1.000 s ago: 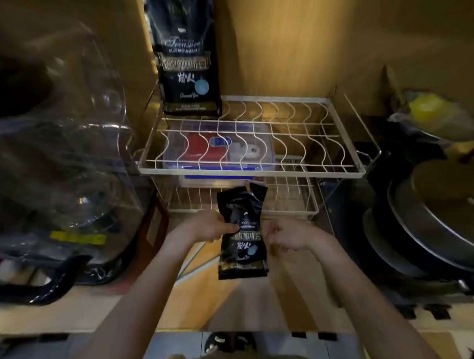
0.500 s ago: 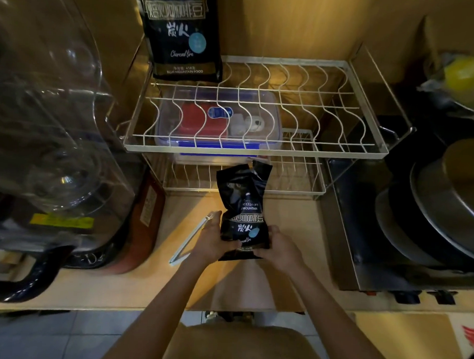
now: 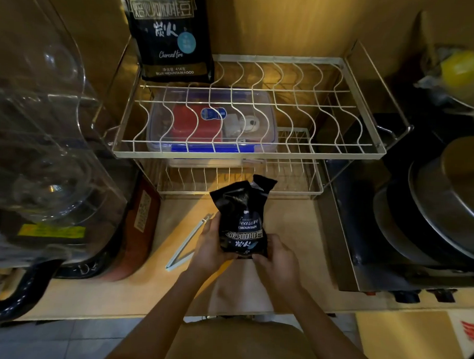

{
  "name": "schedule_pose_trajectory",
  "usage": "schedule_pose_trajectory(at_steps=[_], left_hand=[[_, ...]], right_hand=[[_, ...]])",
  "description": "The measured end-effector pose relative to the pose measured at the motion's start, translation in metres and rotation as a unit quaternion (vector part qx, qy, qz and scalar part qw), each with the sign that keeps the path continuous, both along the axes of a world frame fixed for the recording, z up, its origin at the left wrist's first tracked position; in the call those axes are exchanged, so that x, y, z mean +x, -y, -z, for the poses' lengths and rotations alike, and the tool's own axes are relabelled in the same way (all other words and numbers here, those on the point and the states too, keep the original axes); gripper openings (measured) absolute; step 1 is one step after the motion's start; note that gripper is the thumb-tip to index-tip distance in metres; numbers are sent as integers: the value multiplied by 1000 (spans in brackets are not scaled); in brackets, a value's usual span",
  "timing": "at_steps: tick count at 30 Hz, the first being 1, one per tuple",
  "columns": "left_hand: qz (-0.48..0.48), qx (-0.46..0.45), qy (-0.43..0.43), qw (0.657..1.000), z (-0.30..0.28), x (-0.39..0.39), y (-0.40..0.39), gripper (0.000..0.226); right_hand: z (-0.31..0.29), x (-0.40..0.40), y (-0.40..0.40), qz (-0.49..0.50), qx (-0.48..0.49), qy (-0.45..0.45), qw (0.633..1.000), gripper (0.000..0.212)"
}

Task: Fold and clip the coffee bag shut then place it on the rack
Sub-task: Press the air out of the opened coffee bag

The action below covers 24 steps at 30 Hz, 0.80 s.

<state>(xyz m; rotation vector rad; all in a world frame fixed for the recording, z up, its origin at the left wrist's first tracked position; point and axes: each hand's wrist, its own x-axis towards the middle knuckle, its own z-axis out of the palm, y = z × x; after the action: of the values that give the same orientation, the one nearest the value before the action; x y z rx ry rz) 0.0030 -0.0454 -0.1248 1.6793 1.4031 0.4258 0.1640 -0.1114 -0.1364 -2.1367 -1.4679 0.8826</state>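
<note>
A small black coffee bag (image 3: 241,220) with white lettering stands upright on the wooden counter, its top crumpled and unsealed. My left hand (image 3: 210,246) grips its lower left side and my right hand (image 3: 277,258) grips its lower right corner. A pale long bag clip (image 3: 187,243) lies open in a V on the counter, just left of my left hand. Behind the bag stands a two-tier white wire rack (image 3: 326,153). A larger black coffee bag (image 3: 169,32) stands on the rack's top tier at the back left.
A clear plastic box (image 3: 271,118) with red and white items sits under the top tier. A clear-domed appliance (image 3: 42,143) fills the left. A stove with stacked pans (image 3: 432,215) is at the right. A yellow item in plastic (image 3: 463,72) sits far right.
Both hands slid from the bag's middle down to its base, and the bag now stands on the counter. The clip beside it came into view as my head moved closer.
</note>
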Motion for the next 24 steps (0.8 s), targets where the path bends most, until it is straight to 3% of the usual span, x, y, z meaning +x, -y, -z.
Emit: schedule_pose_trajectory(at_steps=[2,4,9,12,16,20,22,24], left_hand=[[-1,9,12,1000,2,0,1,100],[19,-2,29,999,-1,-2,1,103],[-3,-86,128,988,-36,-14,-10,121],[0,-18,145,989,-80,-17,-32,118],[128,81,46,987,-134,9,-50,88],[253,112,-131,952,-133,47,-62,69],[253,144,-172,941,-126,56,-62,45],[216,176,-156,948,-121,62,-57,26]], right_hand=[[2,-1,3,11,16,11,1000,58],[6,-1,3,21,23,28,999,45],[14,5,6,-3,23,26,999,43],[12,7,6,-14,14,32,999,44],[13,6,10,-13,21,31,999,44],[17,0,13,48,43,-39,997,46],[22,-6,13,128,35,-80,988,39],[25,-13,11,195,10,-109,975,26]])
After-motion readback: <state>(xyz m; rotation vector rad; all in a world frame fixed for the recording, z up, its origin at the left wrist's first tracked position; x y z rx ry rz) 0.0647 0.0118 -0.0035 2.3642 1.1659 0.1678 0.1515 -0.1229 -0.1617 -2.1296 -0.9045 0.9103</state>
